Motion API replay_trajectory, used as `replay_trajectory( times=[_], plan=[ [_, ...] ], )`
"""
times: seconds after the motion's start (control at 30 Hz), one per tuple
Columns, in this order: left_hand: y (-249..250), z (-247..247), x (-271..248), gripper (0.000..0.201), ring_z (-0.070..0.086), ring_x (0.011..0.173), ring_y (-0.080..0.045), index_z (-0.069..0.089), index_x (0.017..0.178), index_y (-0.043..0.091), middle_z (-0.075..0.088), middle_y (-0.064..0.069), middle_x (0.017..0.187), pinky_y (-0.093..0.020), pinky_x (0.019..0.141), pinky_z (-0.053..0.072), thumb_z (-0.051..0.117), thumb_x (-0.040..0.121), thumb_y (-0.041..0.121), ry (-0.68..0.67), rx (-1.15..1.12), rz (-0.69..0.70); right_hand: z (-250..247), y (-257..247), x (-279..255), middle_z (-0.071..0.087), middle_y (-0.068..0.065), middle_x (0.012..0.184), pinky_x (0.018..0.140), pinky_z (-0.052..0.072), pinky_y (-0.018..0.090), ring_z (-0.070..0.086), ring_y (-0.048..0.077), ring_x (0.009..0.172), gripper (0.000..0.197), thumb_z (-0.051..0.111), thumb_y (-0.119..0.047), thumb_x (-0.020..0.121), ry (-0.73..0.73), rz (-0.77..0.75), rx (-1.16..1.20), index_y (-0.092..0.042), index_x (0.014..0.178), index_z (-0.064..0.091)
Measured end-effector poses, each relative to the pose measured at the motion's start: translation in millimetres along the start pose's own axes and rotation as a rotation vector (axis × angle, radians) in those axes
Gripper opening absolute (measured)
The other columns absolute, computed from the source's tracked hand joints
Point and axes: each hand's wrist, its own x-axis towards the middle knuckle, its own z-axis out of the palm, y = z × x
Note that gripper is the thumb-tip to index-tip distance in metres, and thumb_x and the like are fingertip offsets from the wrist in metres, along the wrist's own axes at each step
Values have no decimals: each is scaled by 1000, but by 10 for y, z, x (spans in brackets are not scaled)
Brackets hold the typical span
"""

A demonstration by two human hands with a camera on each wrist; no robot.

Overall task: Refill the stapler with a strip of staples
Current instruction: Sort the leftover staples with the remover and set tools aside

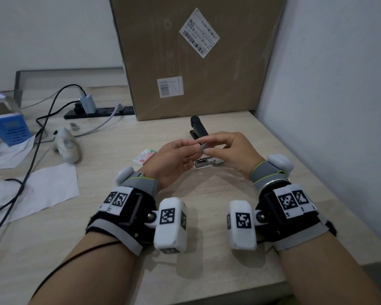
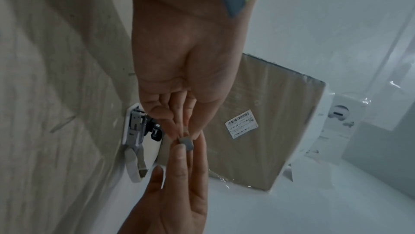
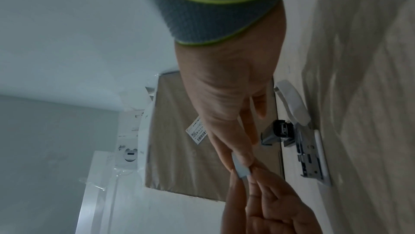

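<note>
A short grey strip of staples (image 1: 201,148) is pinched from both ends, by my left hand (image 1: 193,148) and my right hand (image 1: 208,151). They hold it in the air above the stapler (image 1: 207,164), which lies open on the desk with its black top (image 1: 198,126) swung back. The left wrist view shows my left fingertips (image 2: 179,131) on the strip (image 2: 186,143) and the stapler's bare metal channel (image 2: 134,131) beside them. In the right wrist view the strip (image 3: 240,167) sits between both hands, left of the stapler (image 3: 307,154).
A small staple box (image 1: 144,157) lies left of the hands. A big cardboard box (image 1: 196,58) stands just behind the stapler, and a wall runs along the right. To the left are a power strip (image 1: 101,112), cables, a white device (image 1: 67,145) and paper sheets (image 1: 42,190).
</note>
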Motion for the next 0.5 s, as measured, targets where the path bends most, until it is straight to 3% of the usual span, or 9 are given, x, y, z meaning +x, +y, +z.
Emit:
replay_trajectory(
  times=[0.07, 0.13, 0.37, 0.5],
  plan=[
    [21, -14, -8, 11, 60, 59, -5, 57, 101, 7, 65, -1, 70, -13, 54, 46, 53, 91, 6, -25, -35, -29, 5, -10, 0, 72, 12, 98, 82, 54, 26, 67, 25, 95, 25, 69, -1, 76, 11, -2, 22, -12, 99, 73],
    [32, -27, -9, 10, 61, 59, -5, 57, 99, 7, 64, -1, 70, -13, 54, 47, 52, 91, 5, -47, -63, -56, 12, -25, -4, 73, 17, 96, 86, 55, 32, 68, 23, 89, 24, 70, 3, 75, 14, -7, 54, -7, 97, 73],
    [45, -23, -11, 10, 65, 62, -6, 58, 99, 7, 65, -5, 79, -13, 55, 51, 51, 93, 10, -27, -141, -104, 26, -48, -16, 73, 11, 84, 81, 57, 24, 70, 14, 80, 17, 75, -4, 73, 59, -44, 95, -9, 88, 74],
    [31, -4, -9, 6, 60, 68, -7, 59, 93, 13, 69, -2, 85, -18, 58, 44, 58, 90, 18, 100, 115, -6, 8, 1, 14, 71, 9, 78, 68, 52, 13, 65, 3, 67, 15, 76, -5, 72, 159, -10, 73, -7, 87, 74]
  ],
)
